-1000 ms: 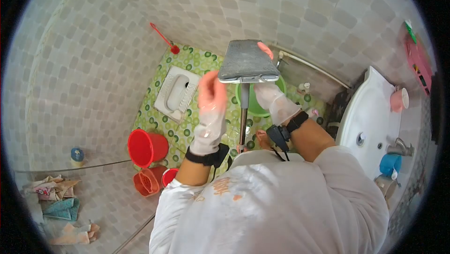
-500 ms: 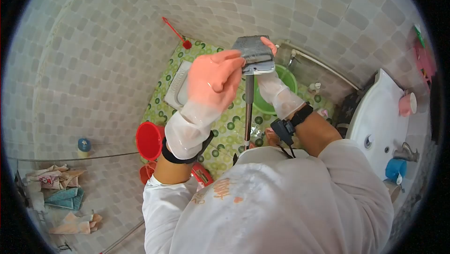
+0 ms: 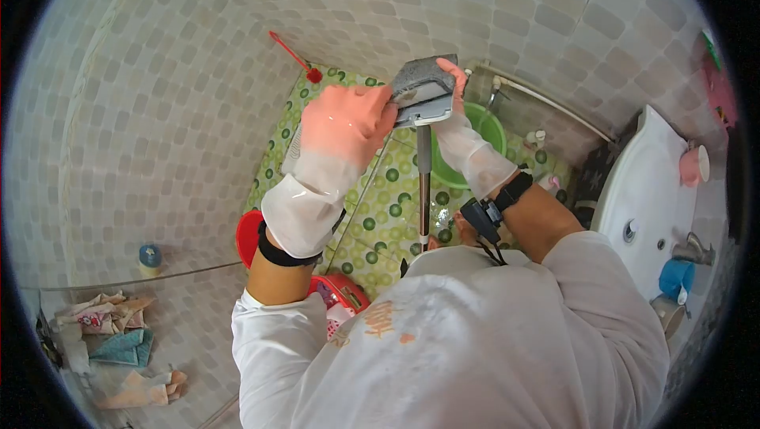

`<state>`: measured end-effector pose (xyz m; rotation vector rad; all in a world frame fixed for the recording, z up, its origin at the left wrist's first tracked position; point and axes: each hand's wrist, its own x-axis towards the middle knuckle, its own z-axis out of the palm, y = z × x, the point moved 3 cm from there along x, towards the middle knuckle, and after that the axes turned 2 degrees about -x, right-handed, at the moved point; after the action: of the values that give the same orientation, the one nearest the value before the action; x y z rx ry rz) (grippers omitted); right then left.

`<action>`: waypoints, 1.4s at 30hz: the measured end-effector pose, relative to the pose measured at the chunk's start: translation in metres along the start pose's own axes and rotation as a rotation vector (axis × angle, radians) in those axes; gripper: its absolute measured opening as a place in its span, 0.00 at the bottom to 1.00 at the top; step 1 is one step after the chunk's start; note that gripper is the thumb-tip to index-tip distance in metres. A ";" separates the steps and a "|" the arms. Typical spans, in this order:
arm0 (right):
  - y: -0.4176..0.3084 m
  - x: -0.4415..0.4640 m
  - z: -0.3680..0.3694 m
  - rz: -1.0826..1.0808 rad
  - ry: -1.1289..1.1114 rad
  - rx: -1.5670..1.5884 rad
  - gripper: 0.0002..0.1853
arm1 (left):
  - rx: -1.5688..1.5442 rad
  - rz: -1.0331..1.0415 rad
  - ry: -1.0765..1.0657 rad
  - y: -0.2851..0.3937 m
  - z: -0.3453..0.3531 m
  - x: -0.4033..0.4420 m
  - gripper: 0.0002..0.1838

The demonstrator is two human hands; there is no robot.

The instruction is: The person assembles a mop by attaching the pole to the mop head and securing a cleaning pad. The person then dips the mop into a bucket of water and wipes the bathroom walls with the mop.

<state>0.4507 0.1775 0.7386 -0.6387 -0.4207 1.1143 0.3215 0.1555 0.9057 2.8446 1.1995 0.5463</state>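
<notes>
A flat mop is held upside down before me, its grey handle (image 3: pixel 424 168) running down toward my body. Its light grey plate (image 3: pixel 431 112) carries a wet grey mop pad (image 3: pixel 423 73). Part of the plate shows below the pad, where the near left part of the pad stands off it. My left hand (image 3: pixel 346 122), in a pink and white rubber glove, is closed at the left edge of the pad; its fingertips are partly hidden. My right hand (image 3: pixel 454 100), gloved too, grips the right end of the mop head, thumb over the pad.
Behind the right hand stands a green basin (image 3: pixel 495 132) under a wall tap. A red bucket (image 3: pixel 248 235) and a red basket (image 3: pixel 348 290) are at lower left. A white sink (image 3: pixel 645 184) is on the right. A red brush (image 3: pixel 314 75) leans in the corner.
My left hand has moved left and slightly down, closing at the pad's edge. The near left part of the pad has come away from the plate, baring it. The right hand keeps its hold.
</notes>
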 end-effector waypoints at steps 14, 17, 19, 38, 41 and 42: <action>0.021 0.023 -0.006 0.048 -0.076 0.346 0.21 | -1.349 -0.403 -0.029 -0.039 0.040 -0.017 0.05; 0.028 0.027 -0.010 -0.008 -0.048 0.001 0.29 | -1.373 -0.441 -0.226 -0.045 0.047 -0.018 0.06; 0.036 0.034 -0.010 -0.114 -0.072 -0.099 0.35 | -1.307 -0.353 -0.234 -0.044 0.045 -0.016 0.07; 0.039 0.042 0.005 0.223 0.039 0.352 0.23 | -0.905 0.024 -0.307 -0.036 0.043 -0.011 0.04; 0.035 0.041 0.004 0.189 0.027 0.270 0.22 | -1.091 -0.068 -0.224 -0.041 0.047 -0.013 0.02; 0.029 0.040 0.006 0.158 0.013 0.220 0.21 | -1.063 -0.040 -0.229 -0.043 0.047 -0.013 0.01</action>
<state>0.4427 0.2248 0.7238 -0.4910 -0.2342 1.2858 0.2983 0.1830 0.8515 1.8966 0.6180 0.5873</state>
